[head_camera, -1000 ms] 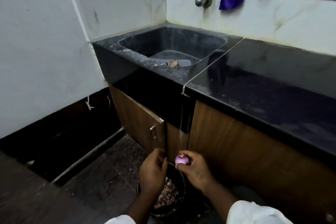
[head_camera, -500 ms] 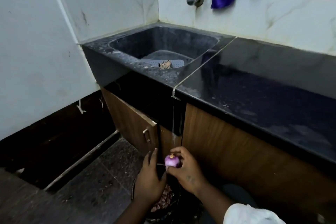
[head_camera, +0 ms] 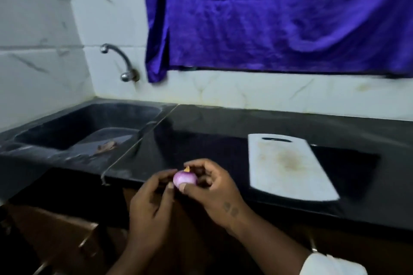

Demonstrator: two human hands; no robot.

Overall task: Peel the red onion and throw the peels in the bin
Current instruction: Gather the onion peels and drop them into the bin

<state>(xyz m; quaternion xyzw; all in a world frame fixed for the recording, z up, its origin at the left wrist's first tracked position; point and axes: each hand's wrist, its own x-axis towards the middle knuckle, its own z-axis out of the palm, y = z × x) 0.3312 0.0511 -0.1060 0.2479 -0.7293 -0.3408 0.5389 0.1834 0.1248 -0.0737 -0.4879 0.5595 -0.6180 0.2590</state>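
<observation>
The red onion (head_camera: 184,179) is small, pale purple and smooth, with a yellowish tip on top. My right hand (head_camera: 214,187) grips it between thumb and fingers, just in front of the black counter's front edge. My left hand (head_camera: 154,205) is right beside it, its thumb and fingertips touching the onion's left side. The bin is out of view.
A black counter (head_camera: 201,140) runs across, with a white cutting board (head_camera: 288,165) at the right. A dark sink (head_camera: 73,127) holds a scrap of peel (head_camera: 106,147) under a wall tap (head_camera: 120,60). A purple curtain (head_camera: 268,18) hangs behind. Wooden cabinet doors (head_camera: 55,234) are below.
The view has risen from the floor bin to the counter. Both hands have come up from over the bin to counter height, the right hand still holding the onion.
</observation>
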